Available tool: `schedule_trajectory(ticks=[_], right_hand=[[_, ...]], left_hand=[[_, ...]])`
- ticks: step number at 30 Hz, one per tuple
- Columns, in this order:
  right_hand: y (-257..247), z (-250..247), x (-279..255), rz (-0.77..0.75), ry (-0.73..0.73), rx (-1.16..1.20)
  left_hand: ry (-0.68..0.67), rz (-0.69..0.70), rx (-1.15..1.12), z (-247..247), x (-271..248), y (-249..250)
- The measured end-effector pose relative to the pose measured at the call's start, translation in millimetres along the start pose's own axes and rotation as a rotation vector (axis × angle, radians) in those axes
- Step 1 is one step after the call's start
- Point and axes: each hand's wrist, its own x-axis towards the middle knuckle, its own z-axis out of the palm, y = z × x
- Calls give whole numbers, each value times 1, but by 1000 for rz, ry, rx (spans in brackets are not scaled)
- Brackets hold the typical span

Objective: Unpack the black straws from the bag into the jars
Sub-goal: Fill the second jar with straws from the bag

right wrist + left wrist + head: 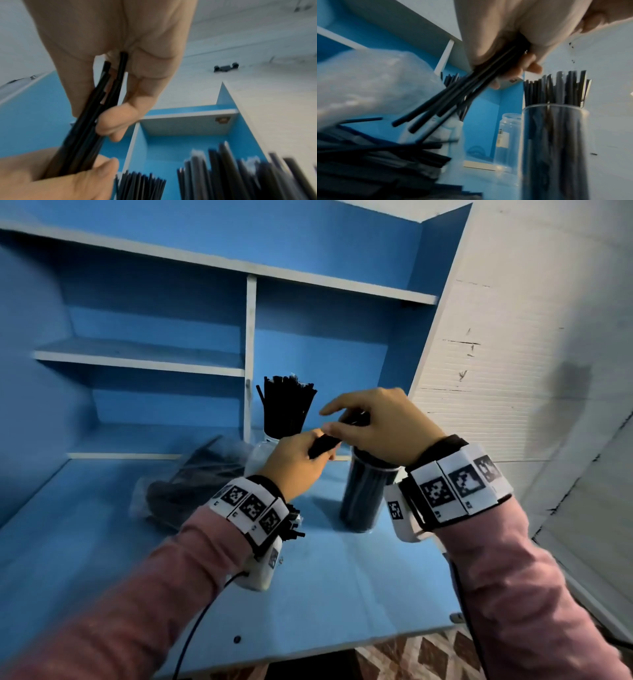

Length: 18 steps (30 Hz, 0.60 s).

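A small bundle of black straws (323, 444) is held above the blue table (342, 583), both hands on it at once. The lower end is wrapped by the left hand (294, 463), fingers curled round the straws, so that grip is clamped on the bundle; in the left wrist view the straws (453, 94) are seen fanning out below the palm. The upper end is pinched by the right hand (380, 424) between thumb and fingers, the forefinger stretched out above, so that grip too is closed on the bundle; the right wrist view shows the tips (109, 83) pressed against the palm. Directly beneath the right hand a near jar (366, 494) is seen, upright and packed dark with straws. Behind the left hand a far jar (274, 440) is stood at the shelf's edge, its straws (287, 405) spreading above the rim. To the left the clear bag (191, 481) is lying on the table, many black straws inside, some ends poking out beside the left wrist. A third, empty-looking jar (510, 142) is glimpsed in the left wrist view, behind the near one. Blue shelving (154, 350) is ranged behind.
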Motion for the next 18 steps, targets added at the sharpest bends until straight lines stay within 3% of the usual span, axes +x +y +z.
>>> schedule_trajectory(ticks=[5, 9, 13, 18], right_hand=[[1, -7, 6, -152, 433, 57], [5, 10, 4, -277, 539, 177], [18, 36, -7, -270, 505, 150], [33, 77, -29, -203, 209, 106]], left_hand=[[47, -30, -242, 15, 6, 22], [-70, -88, -412, 31, 6, 27], [-226, -167, -481, 42, -8, 20], [-342, -231, -247, 44, -23, -3]])
